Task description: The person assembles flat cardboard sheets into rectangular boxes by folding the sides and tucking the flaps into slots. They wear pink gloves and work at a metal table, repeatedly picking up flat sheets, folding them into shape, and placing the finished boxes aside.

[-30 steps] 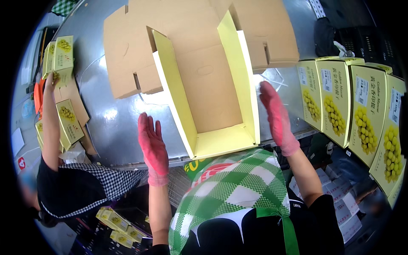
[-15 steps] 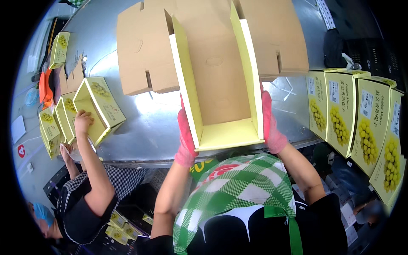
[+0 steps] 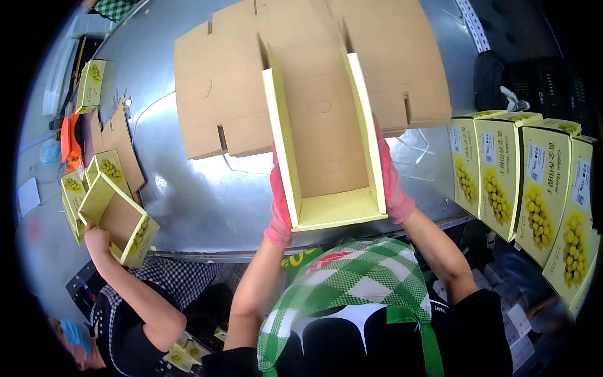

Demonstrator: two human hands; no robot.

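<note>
A partly folded yellow carton, brown inside, is gripped between my two hands above the metal table. Its two long side walls and near end stand up, while the far end is open. My left hand, in a pink glove, presses along the left wall, fingers partly hidden behind it. On the opposite wall my right hand, gloved alike, clasps the outside. Flat brown cardboard blanks lie beyond the carton, spreading to both sides of it.
At right, several yellow grape-printed cartons stand in a row. To the left, a co-worker's bare hand holds a yellow box, near more cartons and an orange object. The metal table's near edge runs before me.
The carton has come slightly down toward me, still between both hands. At left, the co-worker has pulled a yellow box nearer and tilted it.
</note>
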